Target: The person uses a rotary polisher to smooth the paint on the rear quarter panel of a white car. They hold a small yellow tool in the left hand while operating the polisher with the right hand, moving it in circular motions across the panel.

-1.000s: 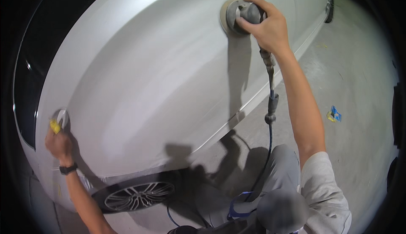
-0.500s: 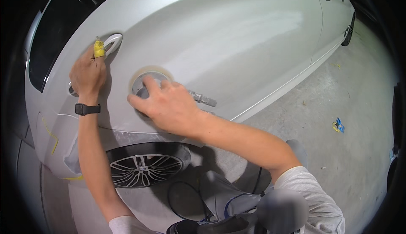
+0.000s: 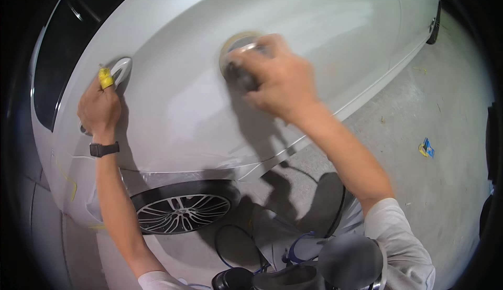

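Note:
A round air sander with a tan-edged disc is against the pale silver car door panel, blurred by motion. My right hand curls over its top, and its shadow falls below on the door. Farther left, my left hand, with a dark watch on the wrist, is closed around the door handle. Yellow tape sticks up from that hand beside the handle's upper end. Which part it wraps, I cannot tell.
Below the door is the car's black tyre and spoked wheel. A dark hose loops on the concrete floor near my legs. Toward the right lies a blue and yellow scrap. The dark window borders the door's upper left.
My right hand has swept the sander to the right and upward across the door, away from the wheel. My left hand stays on the handle, while the whole view has shifted slightly.

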